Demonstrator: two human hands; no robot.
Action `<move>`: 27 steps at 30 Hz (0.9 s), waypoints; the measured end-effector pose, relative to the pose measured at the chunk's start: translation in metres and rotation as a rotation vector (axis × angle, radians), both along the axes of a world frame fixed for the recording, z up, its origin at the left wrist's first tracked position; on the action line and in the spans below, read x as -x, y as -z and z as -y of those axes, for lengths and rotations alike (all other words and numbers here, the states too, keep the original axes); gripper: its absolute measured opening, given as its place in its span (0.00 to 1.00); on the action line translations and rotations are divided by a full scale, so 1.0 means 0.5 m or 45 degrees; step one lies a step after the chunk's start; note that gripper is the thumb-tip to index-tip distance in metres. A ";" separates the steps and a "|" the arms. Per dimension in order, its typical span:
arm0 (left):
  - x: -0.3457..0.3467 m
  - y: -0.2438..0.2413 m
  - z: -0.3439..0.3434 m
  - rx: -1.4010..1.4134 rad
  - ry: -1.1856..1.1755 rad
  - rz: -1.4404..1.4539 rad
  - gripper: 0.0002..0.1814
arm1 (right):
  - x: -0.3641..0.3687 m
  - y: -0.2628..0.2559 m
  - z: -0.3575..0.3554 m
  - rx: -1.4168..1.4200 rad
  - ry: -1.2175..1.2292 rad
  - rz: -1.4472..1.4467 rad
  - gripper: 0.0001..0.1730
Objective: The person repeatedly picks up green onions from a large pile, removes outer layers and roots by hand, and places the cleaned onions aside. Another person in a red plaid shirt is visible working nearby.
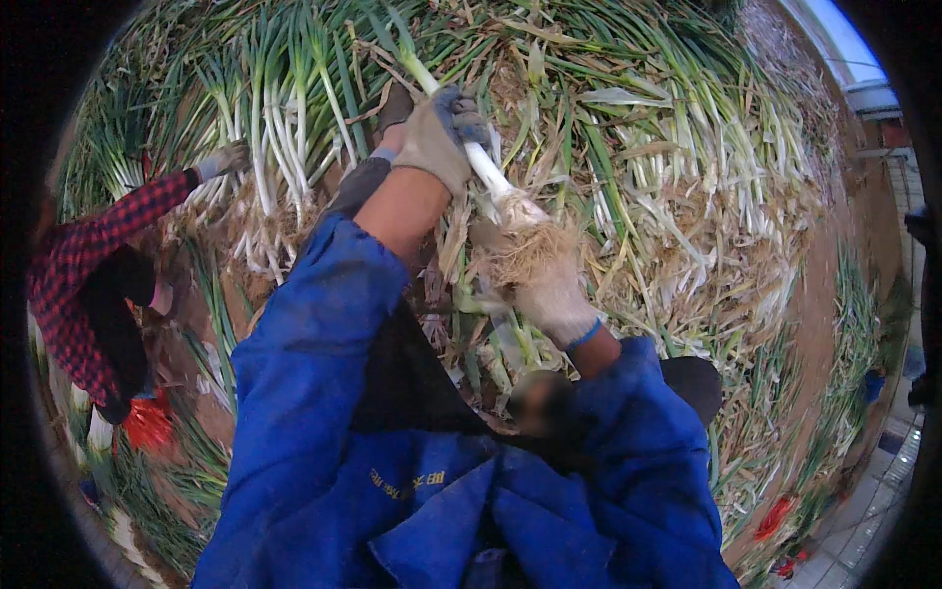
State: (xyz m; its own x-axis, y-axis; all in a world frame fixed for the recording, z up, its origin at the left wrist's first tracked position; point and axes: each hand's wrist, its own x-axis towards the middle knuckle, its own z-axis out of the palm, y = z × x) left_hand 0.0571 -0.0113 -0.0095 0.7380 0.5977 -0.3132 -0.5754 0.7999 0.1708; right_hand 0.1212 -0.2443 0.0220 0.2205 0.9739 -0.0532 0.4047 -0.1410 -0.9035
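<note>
A thick green onion stalk (486, 166) slants across the middle, its green top up and to the left, its root end down to the right. My left hand (441, 129), in a work glove with dark fingers, is closed around the stalk above its white lower part. My right hand (548, 291), in a pale knit glove, is at the shaggy roots (530, 250); the roots cover its fingers, so its grip is hidden. Loose peeled leaves and dry husks (508, 339) lie beneath both hands.
Rows of green onions lie at the upper left (276, 140) and right (706, 154). At the left a co-worker in a checked shirt (96, 258) reaches a gloved hand (228, 158) toward the onions. Red bags (147, 420) lie near that person. A paved strip (876, 486) runs along the lower right.
</note>
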 end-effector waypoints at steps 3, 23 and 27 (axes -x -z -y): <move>0.018 0.029 -0.027 -0.184 -0.051 -0.303 0.08 | 0.010 -0.015 0.044 0.127 -0.001 0.353 0.11; -0.016 -0.062 0.058 -0.908 -0.110 -1.648 0.21 | 0.031 -0.071 -0.034 -0.095 0.157 0.930 0.43; -0.010 0.009 0.048 -0.813 -0.003 -1.061 0.17 | 0.024 -0.007 -0.068 -0.005 0.305 0.749 0.35</move>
State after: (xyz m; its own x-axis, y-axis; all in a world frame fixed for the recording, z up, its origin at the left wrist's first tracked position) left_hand 0.0620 -0.0354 -0.0139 0.4322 0.8321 -0.3476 -0.0828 0.4204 0.9035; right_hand 0.1092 -0.2101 0.0254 0.4239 0.8938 0.1468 0.7913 -0.2866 -0.5400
